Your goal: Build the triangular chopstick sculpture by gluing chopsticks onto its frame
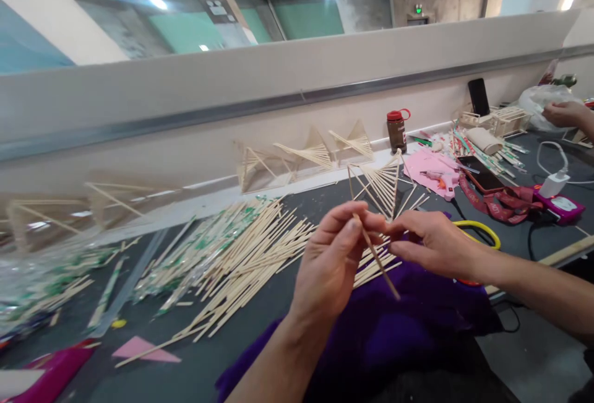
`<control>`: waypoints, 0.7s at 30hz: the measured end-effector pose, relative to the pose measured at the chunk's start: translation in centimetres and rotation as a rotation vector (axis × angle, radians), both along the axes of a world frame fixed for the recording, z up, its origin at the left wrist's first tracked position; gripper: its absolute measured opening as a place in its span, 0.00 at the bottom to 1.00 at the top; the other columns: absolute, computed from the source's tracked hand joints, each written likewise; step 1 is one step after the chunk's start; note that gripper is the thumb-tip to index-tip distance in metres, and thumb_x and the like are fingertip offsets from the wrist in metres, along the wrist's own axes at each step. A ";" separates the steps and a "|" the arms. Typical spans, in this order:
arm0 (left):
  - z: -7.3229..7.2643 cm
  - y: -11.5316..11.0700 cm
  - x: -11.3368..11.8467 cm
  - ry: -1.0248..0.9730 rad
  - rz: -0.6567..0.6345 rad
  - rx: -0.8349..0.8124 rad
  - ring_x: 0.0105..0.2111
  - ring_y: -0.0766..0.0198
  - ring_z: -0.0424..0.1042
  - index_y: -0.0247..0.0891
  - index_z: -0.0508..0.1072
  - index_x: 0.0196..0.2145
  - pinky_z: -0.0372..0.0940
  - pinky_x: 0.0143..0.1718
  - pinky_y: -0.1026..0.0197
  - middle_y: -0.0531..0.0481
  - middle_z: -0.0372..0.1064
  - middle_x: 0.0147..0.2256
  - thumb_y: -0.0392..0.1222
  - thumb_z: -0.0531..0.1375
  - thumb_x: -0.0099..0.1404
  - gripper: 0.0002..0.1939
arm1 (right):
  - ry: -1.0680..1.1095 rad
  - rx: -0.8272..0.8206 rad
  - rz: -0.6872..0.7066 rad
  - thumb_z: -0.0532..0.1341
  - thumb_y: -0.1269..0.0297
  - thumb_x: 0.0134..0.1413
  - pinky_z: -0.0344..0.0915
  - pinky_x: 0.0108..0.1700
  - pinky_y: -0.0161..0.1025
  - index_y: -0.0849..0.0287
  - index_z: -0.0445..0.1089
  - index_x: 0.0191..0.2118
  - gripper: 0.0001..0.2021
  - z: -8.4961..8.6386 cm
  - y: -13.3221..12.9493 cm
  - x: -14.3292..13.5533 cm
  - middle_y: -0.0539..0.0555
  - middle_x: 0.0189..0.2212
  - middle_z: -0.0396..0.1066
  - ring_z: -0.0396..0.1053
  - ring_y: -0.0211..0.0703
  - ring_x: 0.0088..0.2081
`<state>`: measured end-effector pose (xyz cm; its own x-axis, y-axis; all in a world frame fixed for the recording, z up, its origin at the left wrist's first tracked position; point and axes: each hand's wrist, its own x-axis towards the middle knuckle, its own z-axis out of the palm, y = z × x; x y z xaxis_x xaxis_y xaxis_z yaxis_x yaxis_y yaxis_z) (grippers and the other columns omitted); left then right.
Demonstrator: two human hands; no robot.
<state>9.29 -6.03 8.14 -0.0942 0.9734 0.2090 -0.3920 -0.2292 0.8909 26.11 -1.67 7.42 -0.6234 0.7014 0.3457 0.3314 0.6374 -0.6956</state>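
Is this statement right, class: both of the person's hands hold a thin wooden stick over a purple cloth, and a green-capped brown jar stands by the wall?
One detail is wrong. The head view shows the brown jar with a red cap, not green. The left hand and right hand do hold the wooden stick over the purple cloth.

- left hand (331,260): bare, no glove, ring or watch visible
- right hand (434,242): bare likewise
- both forearms uncovered, no sleeves in view
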 end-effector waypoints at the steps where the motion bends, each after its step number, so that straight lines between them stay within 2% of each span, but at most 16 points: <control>1: 0.5 0.6 0.1 -0.019 0.019 0.031 0.31 0.66 0.75 0.43 0.78 0.35 0.70 0.34 0.65 0.54 0.77 0.29 0.42 0.68 0.56 0.07 | 0.052 -0.059 0.014 0.59 0.66 0.54 0.63 0.38 0.35 0.61 0.74 0.39 0.09 0.4 0.4 -0.5 0.53 0.35 0.75 0.70 0.37 0.35; 3: 1.5 1.7 0.3 -0.013 0.062 0.090 0.34 0.66 0.76 0.44 0.77 0.35 0.71 0.37 0.64 0.54 0.78 0.31 0.41 0.67 0.57 0.06 | 0.163 -0.193 0.068 0.59 0.69 0.52 0.63 0.37 0.34 0.61 0.74 0.38 0.09 1.1 1.6 -1.4 0.51 0.33 0.74 0.69 0.35 0.33; 6: 2.9 3.3 0.3 0.074 0.108 0.148 0.36 0.65 0.77 0.44 0.76 0.36 0.71 0.38 0.63 0.55 0.77 0.32 0.41 0.66 0.60 0.05 | 0.249 -0.419 0.164 0.56 0.74 0.51 0.62 0.32 0.31 0.63 0.73 0.34 0.09 2.1 3.7 -2.2 0.48 0.25 0.69 0.67 0.31 0.27; 10: 3.9 5.4 -0.2 0.144 0.155 0.201 0.35 0.65 0.76 0.44 0.76 0.35 0.70 0.36 0.64 0.56 0.77 0.30 0.41 0.66 0.60 0.05 | 0.290 -0.557 0.242 0.57 0.69 0.55 0.58 0.25 0.29 0.62 0.71 0.32 0.07 2.6 5.4 -2.3 0.47 0.24 0.67 0.67 0.31 0.26; 13: 3.7 7.0 -0.7 0.138 0.171 0.196 0.33 0.65 0.76 0.43 0.76 0.35 0.70 0.34 0.64 0.56 0.77 0.29 0.41 0.66 0.58 0.06 | 0.325 -0.579 0.251 0.59 0.66 0.53 0.59 0.25 0.30 0.62 0.70 0.31 0.06 2.3 6.3 -2.5 0.47 0.24 0.68 0.66 0.31 0.26; 16: 3.2 8.4 -1.0 0.148 0.143 0.136 0.32 0.66 0.76 0.42 0.76 0.37 0.69 0.34 0.64 0.54 0.77 0.30 0.41 0.66 0.58 0.08 | 0.326 -0.534 0.238 0.61 0.68 0.50 0.60 0.29 0.31 0.62 0.70 0.29 0.03 1.6 7.3 -3.0 0.46 0.22 0.66 0.64 0.30 0.25; 19: 2.7 9.6 -1.4 0.149 0.109 0.060 0.35 0.64 0.76 0.43 0.74 0.43 0.69 0.34 0.64 0.52 0.78 0.34 0.43 0.66 0.59 0.13 | 0.279 -0.452 0.182 0.59 0.70 0.50 0.61 0.30 0.32 0.63 0.69 0.27 0.03 1.1 8.8 -3.1 0.46 0.21 0.66 0.64 0.31 0.25; 21: 2.3 10.2 -2.1 0.144 0.142 0.022 0.37 0.64 0.75 0.43 0.73 0.45 0.69 0.34 0.65 0.51 0.77 0.37 0.45 0.65 0.59 0.16 | 0.251 -0.414 0.128 0.59 0.69 0.50 0.62 0.30 0.33 0.62 0.68 0.28 0.04 1.0 9.9 -3.0 0.47 0.21 0.67 0.65 0.32 0.24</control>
